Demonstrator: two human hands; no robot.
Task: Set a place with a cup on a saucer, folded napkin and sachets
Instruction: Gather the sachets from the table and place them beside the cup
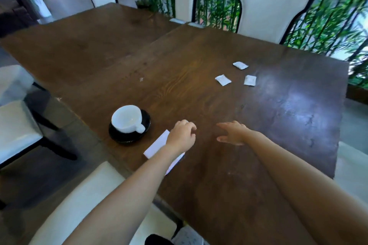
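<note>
Table [199, 95]. Left hand [182, 135] curled over napkin [157, 145], grip unclear; right hand [233, 133] fingers spread, holding nothing. Cup [127, 118] on saucer [129, 139], just left of napkin. Three sachets [223, 79] well beyond.

A dark wooden table [199, 93] is abutted on its far left side by a second table [89, 42]. A black saucer [127, 139] is set near the left edge, with a white napkin [157, 145] just beside it, partly hidden. Well apart, a far sachet [240, 65], left sachet [223, 80] and right sachet [250, 80] are laid loosely, none touching.
</note>
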